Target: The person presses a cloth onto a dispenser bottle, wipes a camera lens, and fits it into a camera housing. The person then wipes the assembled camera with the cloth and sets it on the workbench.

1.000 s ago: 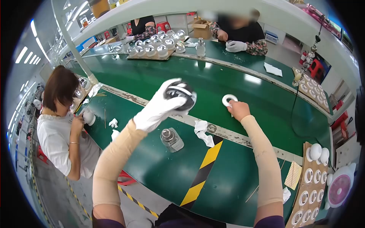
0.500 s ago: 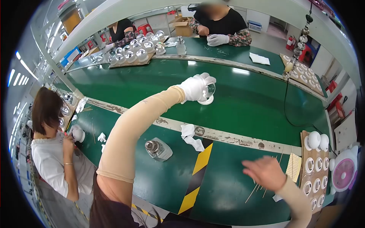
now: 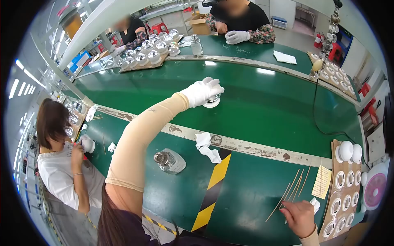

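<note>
My left hand point(image 3: 203, 92), in a white glove, is closed over a clear glass ball with a white base point(image 3: 212, 103) above the green belt. The fingers cover the top of the ball. At the lower right my bare right hand point(image 3: 300, 217) is beside several thin wooden sticks point(image 3: 294, 184), its fingers partly bent and apart. Whether the fingertips touch a stick is hard to make out. A crumpled white tissue point(image 3: 315, 204) is close to that hand. A glass bottle with a metal top point(image 3: 170, 161) stands on the near table below my left forearm.
Right of the sticks lie a yellow paper point(image 3: 321, 182) and a cardboard tray of white rings point(image 3: 333, 164), with a pink fan point(image 3: 375, 188) beyond. White cloth point(image 3: 207, 147) lies by the belt edge. Across are glass balls on cardboard point(image 3: 141, 67). Co-workers sit left and opposite.
My left hand has shifted left with the glass ball. My right hand has moved down and slightly right, to the lower ends of the sticks.
</note>
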### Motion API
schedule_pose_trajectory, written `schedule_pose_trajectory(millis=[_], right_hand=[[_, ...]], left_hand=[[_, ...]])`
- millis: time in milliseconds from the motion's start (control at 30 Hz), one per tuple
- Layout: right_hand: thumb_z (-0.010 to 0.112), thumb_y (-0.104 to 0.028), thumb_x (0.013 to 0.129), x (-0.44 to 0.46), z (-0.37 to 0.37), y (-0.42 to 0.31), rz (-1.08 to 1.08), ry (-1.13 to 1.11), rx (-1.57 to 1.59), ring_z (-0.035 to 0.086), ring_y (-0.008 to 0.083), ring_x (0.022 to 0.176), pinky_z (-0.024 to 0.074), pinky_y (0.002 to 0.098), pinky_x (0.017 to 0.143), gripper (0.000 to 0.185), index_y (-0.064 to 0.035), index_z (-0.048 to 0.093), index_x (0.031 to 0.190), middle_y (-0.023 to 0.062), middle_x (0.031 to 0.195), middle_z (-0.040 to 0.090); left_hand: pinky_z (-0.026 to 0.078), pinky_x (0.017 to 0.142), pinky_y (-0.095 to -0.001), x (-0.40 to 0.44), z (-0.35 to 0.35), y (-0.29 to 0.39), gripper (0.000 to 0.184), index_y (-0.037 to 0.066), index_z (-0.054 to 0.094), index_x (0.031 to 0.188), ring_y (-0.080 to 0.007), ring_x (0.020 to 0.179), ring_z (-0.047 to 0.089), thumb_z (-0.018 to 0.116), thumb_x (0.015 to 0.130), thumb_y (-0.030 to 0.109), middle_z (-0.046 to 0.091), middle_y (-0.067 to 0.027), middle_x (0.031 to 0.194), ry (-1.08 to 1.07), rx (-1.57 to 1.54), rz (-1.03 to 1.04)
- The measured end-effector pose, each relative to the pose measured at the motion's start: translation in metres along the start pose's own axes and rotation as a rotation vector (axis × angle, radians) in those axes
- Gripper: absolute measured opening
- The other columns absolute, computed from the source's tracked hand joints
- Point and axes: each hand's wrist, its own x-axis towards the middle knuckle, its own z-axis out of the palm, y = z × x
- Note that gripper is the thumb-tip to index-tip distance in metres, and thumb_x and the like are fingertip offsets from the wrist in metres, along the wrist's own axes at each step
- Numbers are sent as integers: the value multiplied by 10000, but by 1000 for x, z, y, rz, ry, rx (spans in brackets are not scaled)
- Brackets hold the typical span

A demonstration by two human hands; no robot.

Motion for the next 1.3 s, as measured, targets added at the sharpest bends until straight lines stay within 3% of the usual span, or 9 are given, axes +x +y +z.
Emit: schedule_pose_trajectory(millis=[300, 467, 700, 833, 933, 1067, 1100, 1133, 1300], right_hand=[[762, -133, 757, 1, 7, 5, 22, -6, 8, 555, 284, 547, 392, 399, 543, 206, -48, 680, 926, 94, 625, 590], [754, -115, 767, 2, 1, 3, 79, -74, 79, 555, 287, 553, 423, 375, 568, 221, -26, 679, 956, 108, 614, 583], [649, 4, 858, 5, 12, 1, 408, -97, 546, 634, 198, 710, 487, 285, 628, 155, -6, 646, 1013, 108, 813, 624], [488, 72, 925, -1, 28, -8, 457, -161, 953, 650, 162, 847, 538, 266, 684, 250, 10, 565, 1154, 78, 965, 631], [488, 51, 943, -16, 45, -24, 524, -94, 1111, 672, 175, 832, 539, 279, 714, 212, 40, 587, 1130, 132, 1019, 683], [545, -41, 969, -33, 53, -38, 597, 62, 1152, 578, 93, 727, 468, 242, 627, 156, 24, 641, 1073, 32, 828, 620], [548, -46, 967, -37, 46, -40, 651, 69, 1169, 562, 82, 751, 465, 245, 655, 164, 17, 643, 1085, 6, 831, 594], [546, -76, 968, -35, 38, -42, 664, 104, 1103, 538, 67, 753, 447, 229, 680, 182, -6, 648, 1101, -17, 809, 562], [501, -90, 969, -59, -6, 0, 650, 544, 858, 487, 43, 724, 411, 202, 679, 201, -38, 659, 1081, -36, 789, 536]], left_hand=[[532, 942, -455, -44, -8, -32, 587, 220, 453, 1205, -441, 1303, 427, 622, 713, -52, 444, -110, 1361, -56, -39, 178], [411, 1074, -476, -57, -17, -44, 607, 110, 459, 1321, -431, 1290, 445, 717, 780, 204, 468, -186, 1370, 18, -47, 189], [499, 941, -367, -90, -105, -27, 330, 67, 622, 1188, -317, 1062, 633, 643, 921, 259, 656, -163, 1158, 47, -321, -498], [514, 881, -346, -126, -163, 22, 256, 63, 669, 1112, -274, 998, 658, 626, 928, 236, 695, -124, 1077, -71, -252, -604], [496, 796, -392, -177, -174, 70, 184, 63, 694, 1015, -320, 898, 630, 626, 910, 197, 682, -114, 949, 223, -56, -395], [434, 718, -463, -242, -148, 190, 105, 85, 663, 893, -346, 819, 574, 714, 804, 104, 606, -115, 859, 300, 96, -474], [423, 716, -479, -261, -125, 220, 106, 86, 657, 883, -359, 835, 552, 717, 797, 103, 581, -118, 870, 307, 31, -548], [442, 909, -493, -269, -104, 253, 149, 79, 640, 960, -312, 867, 552, 663, 817, 46, 557, -91, 881, 301, 96, -604], [401, 696, -415, -276, -57, 337, 90, 132, 612, 905, -267, 709, 549, 677, 848, 110, 568, -34, 763, 263, -444, -636]])
